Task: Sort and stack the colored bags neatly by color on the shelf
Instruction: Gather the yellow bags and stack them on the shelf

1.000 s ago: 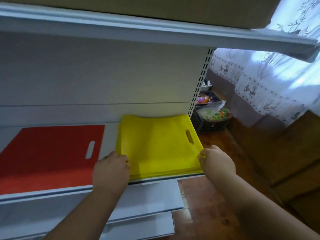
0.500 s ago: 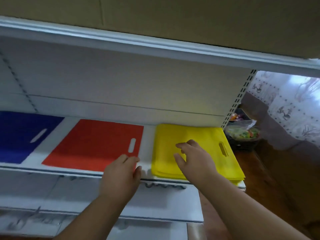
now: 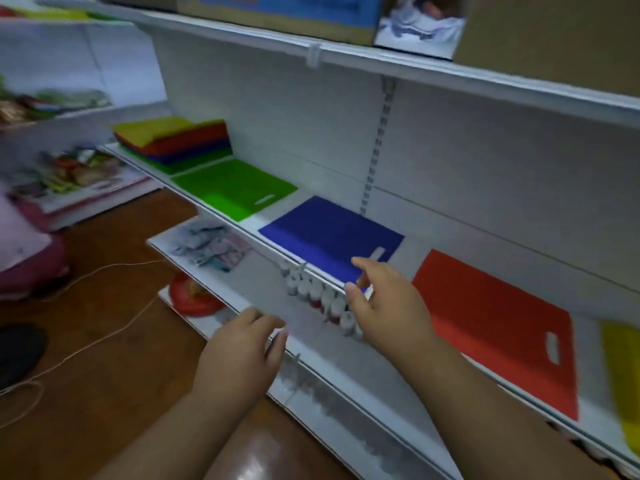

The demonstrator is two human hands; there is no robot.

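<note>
Trouble could come from my empty, loose-fingered hands, left (image 3: pixel 242 348) and right (image 3: pixel 384 306), dragging the whole mixed pile (image 3: pixel 176 140) at ten o'clock on the shelf (image 3: pixel 450 386), or scuffing the blue bag (image 3: pixel 329 233) just past my right fingertips.

Both empty hands (image 3: pixel 239 355) (image 3: pixel 384 306) hover before blue bag (image 3: pixel 332 233) on shelf (image 3: pixel 408 379).

no readable text, blue box (image 3: pixel 277 8) print on the top shelf too blurred to read
</note>
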